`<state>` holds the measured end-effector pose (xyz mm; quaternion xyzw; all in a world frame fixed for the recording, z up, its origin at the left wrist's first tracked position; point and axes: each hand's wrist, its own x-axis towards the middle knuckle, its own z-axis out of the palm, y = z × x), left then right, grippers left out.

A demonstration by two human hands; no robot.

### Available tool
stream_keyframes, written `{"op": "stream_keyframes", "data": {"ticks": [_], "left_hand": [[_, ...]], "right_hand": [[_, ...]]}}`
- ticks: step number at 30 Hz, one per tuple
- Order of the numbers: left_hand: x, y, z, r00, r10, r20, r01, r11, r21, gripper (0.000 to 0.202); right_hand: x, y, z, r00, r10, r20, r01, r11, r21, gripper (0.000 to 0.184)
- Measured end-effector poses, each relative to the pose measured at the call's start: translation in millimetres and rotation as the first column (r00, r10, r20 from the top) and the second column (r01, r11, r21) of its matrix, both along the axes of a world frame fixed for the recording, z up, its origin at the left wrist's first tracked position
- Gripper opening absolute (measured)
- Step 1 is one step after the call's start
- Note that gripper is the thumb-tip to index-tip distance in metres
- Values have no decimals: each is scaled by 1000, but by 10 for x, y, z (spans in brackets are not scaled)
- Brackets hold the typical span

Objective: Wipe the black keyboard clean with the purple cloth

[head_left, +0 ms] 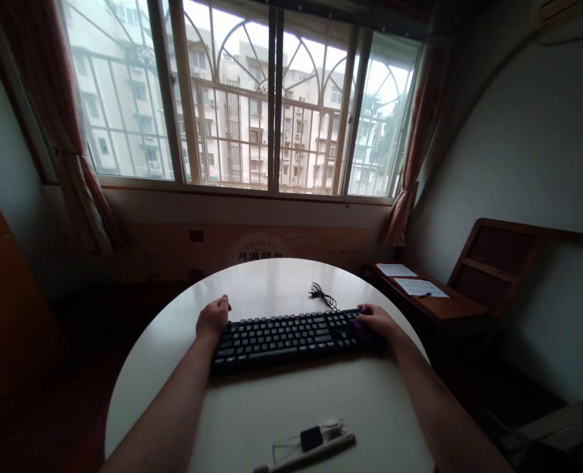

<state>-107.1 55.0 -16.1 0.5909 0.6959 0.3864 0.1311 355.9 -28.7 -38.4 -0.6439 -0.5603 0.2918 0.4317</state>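
A black keyboard (281, 338) lies across the white round table, its keys facing up. At its left end my left hand (213, 318) is closed, thumb uppermost, against the keyboard's edge; the curled fingers are partly hidden. Over the right end, my right hand (377, 320) pinches a dark purple cloth (363, 330), which rests on the number keys. Just behind the keyboard sits its coiled black cable (325, 297). Nearer to me lie a light-handled brush (315, 453), a small black square piece (311, 438) and a thin wire tool (285, 447) with a pale end.
The round table (158, 387) has a curved edge close to both forearms. At the right stands a wooden chair (468, 305) with papers (422, 288) and a pen on its seat. A long printed box (321, 243) leans under the barred window (271, 98), between curtains.
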Motion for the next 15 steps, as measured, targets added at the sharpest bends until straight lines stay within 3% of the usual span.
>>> {"op": "stream_keyframes", "data": {"ticks": [5, 9, 15], "left_hand": [[10, -17, 12, 1000, 4, 3, -4, 1000, -1, 43], [13, -26, 21, 1000, 4, 8, -4, 1000, -11, 43], [0, -2, -5, 1000, 3, 5, -3, 1000, -1, 44]], "right_hand": [[7, -40, 33, 998, 61, -30, -62, 998, -21, 32], [-4, -27, 15, 999, 15, -39, -16, 1000, -8, 36], [52, -67, 49, 990, 37, -134, -40, 999, -17, 28]]}}
